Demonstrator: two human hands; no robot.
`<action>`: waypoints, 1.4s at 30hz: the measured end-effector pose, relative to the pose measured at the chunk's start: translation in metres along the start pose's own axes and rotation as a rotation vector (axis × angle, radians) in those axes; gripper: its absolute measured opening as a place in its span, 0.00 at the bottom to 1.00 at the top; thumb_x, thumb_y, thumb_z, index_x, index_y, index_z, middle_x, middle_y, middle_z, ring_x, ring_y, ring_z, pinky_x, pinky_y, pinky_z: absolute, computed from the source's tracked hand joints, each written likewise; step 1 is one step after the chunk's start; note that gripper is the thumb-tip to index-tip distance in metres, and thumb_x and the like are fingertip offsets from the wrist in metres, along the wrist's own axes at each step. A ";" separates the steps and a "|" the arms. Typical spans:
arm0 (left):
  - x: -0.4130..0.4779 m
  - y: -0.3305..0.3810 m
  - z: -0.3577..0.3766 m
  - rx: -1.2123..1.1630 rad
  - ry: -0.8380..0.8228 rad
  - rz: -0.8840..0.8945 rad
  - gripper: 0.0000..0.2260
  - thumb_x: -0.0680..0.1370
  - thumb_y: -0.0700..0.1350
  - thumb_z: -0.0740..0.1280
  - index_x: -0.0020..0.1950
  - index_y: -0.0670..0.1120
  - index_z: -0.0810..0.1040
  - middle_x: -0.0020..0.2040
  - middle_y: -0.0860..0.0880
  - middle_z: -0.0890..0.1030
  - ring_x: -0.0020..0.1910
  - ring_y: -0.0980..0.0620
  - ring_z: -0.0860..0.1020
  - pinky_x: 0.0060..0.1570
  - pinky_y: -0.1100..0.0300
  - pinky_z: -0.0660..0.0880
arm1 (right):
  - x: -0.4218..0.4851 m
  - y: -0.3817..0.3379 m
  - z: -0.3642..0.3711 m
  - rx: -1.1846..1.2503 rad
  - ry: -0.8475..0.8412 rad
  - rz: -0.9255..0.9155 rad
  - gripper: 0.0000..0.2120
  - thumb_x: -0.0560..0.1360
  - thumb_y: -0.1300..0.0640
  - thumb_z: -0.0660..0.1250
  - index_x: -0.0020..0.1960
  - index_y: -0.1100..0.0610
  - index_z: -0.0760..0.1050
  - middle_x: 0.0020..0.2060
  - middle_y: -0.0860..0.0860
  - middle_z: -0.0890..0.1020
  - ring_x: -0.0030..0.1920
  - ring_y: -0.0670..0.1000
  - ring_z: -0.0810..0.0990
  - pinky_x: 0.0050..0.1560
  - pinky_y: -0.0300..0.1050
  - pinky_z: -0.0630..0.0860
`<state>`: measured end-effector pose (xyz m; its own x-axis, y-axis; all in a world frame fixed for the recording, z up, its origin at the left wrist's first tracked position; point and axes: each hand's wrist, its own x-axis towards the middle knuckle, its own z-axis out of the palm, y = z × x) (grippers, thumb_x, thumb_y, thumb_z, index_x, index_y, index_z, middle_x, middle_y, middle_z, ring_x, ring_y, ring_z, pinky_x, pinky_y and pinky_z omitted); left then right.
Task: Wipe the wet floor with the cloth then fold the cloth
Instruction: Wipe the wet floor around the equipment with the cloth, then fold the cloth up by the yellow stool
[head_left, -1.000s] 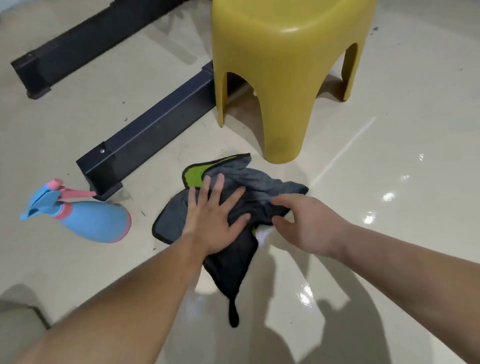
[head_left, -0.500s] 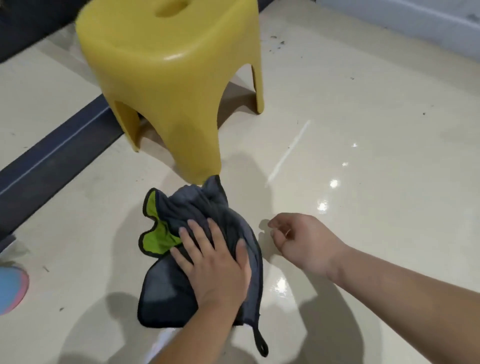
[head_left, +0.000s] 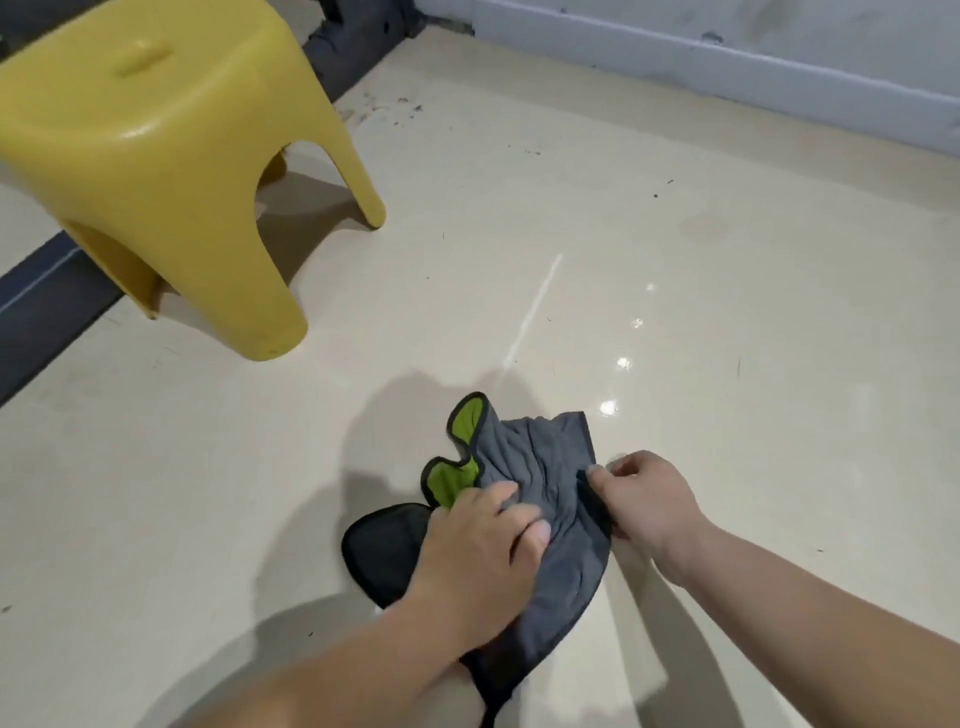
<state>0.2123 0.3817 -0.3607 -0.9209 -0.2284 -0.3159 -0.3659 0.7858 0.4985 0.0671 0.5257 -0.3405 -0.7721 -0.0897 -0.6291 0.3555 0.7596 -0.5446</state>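
since half a second ago my right hand (head_left: 641, 499) now pinches the cloth (head_left: 545, 499) edge; left hand (head_left: 478, 561) grips its middle. cloth runs twelve-to-six; stool (head_left: 156, 156) at ten o'clock.

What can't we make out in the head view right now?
- Cloth centre: covered by the left hand.
- Cloth's near end: cut off by the bottom edge.
- Right hand fingertips: curled at the cloth's edge, grip unclear.
- Stool: left side cut off by the frame edge.
- Floor wetness: glare only, cannot tell.
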 end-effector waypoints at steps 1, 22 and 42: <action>0.010 -0.007 -0.013 -0.079 0.051 -0.059 0.18 0.85 0.59 0.57 0.71 0.53 0.73 0.73 0.54 0.69 0.71 0.51 0.69 0.67 0.51 0.70 | 0.000 0.002 0.005 0.092 -0.008 0.025 0.15 0.70 0.49 0.70 0.40 0.61 0.73 0.35 0.54 0.82 0.35 0.59 0.80 0.41 0.49 0.80; 0.090 0.012 -0.124 -0.739 0.310 -0.251 0.23 0.83 0.57 0.66 0.44 0.36 0.74 0.38 0.49 0.74 0.39 0.52 0.72 0.42 0.55 0.67 | 0.000 -0.054 -0.057 0.670 -0.094 -0.042 0.14 0.77 0.45 0.70 0.52 0.56 0.78 0.46 0.55 0.85 0.40 0.54 0.81 0.49 0.54 0.83; 0.019 -0.013 -0.126 -0.668 0.256 -0.087 0.16 0.76 0.29 0.63 0.57 0.47 0.79 0.44 0.47 0.79 0.41 0.50 0.76 0.40 0.62 0.72 | -0.017 -0.037 -0.113 0.001 -0.338 -0.457 0.13 0.71 0.62 0.75 0.37 0.60 0.70 0.33 0.52 0.73 0.36 0.52 0.71 0.40 0.44 0.67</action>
<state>0.1829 0.2948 -0.2714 -0.8576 -0.4656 -0.2185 -0.3679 0.2585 0.8932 0.0077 0.5718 -0.2466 -0.6364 -0.6101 -0.4719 0.0255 0.5948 -0.8035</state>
